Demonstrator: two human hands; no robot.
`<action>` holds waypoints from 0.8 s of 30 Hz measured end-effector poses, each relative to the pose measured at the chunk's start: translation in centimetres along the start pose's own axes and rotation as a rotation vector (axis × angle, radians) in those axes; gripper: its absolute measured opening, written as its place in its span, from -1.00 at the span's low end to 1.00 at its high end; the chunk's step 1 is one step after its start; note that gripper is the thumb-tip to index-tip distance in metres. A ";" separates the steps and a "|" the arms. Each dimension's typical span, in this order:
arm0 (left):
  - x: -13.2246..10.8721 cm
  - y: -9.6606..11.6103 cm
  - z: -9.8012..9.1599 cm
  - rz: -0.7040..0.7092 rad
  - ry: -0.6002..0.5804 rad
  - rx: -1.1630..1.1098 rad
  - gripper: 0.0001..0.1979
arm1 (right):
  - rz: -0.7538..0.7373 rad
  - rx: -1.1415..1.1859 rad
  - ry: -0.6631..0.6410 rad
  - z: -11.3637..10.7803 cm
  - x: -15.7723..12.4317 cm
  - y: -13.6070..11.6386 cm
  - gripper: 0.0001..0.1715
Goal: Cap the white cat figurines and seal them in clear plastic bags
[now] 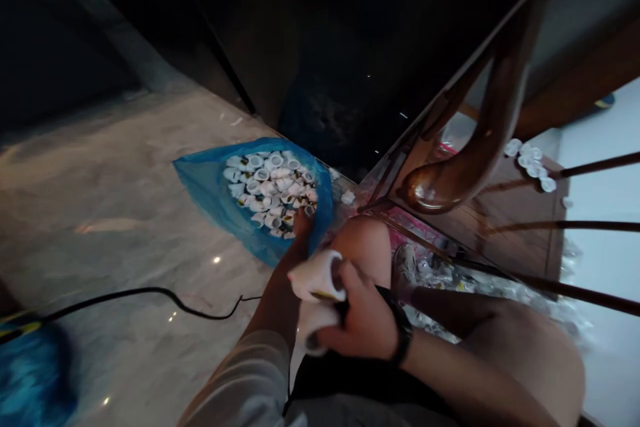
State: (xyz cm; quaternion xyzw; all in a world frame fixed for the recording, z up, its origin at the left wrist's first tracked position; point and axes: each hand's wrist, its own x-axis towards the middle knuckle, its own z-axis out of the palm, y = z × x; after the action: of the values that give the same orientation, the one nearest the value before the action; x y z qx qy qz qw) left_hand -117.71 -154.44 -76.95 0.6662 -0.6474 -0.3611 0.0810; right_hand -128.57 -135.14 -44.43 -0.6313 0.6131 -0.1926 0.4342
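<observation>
My right hand, with a black band at the wrist, is closed on two white hollow pieces that look like pipe fittings. The upper white fitting has a wide round opening and a dark-gold mark; the lower one is blurred. My left arm stretches forward, and my left hand is down among a heap of similar white fittings. It touches the heap's right edge, beside one round-mouthed piece. Its fingers are dark and partly hidden, so their grip does not show. An opened blue plastic bag lies around the heap on the floor.
A glossy brown wooden arm juts in at the right, near my knee. Clear plastic wrapping lies by my shoe. A black cable crosses the floor toward a blue bag at lower left. Dark panels stand ahead.
</observation>
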 end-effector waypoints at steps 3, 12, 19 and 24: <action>-1.1 1.1 -0.8 -0.101 0.117 -0.043 -0.48 | 0.063 0.132 0.040 -3.6 -8.0 3.1 -0.13; -10.5 3.3 -7.1 0.079 0.523 -0.333 -0.32 | -0.005 -0.092 0.434 -17.5 -12.7 13.2 -0.40; -22.5 10.7 -15.4 0.733 0.401 -0.116 -0.30 | 0.166 0.261 0.772 -23.4 -7.5 19.4 -0.36; -27.0 23.5 -13.7 0.909 0.113 0.056 -0.36 | 0.263 0.471 0.760 -23.6 -6.7 22.4 -0.30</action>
State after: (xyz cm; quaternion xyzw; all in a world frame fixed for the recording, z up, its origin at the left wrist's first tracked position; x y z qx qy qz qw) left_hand -125.90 -137.98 -43.38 0.3351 -0.8781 -0.2343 0.2485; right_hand -161.57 -133.31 -47.10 -0.3170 0.7431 -0.4877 0.3309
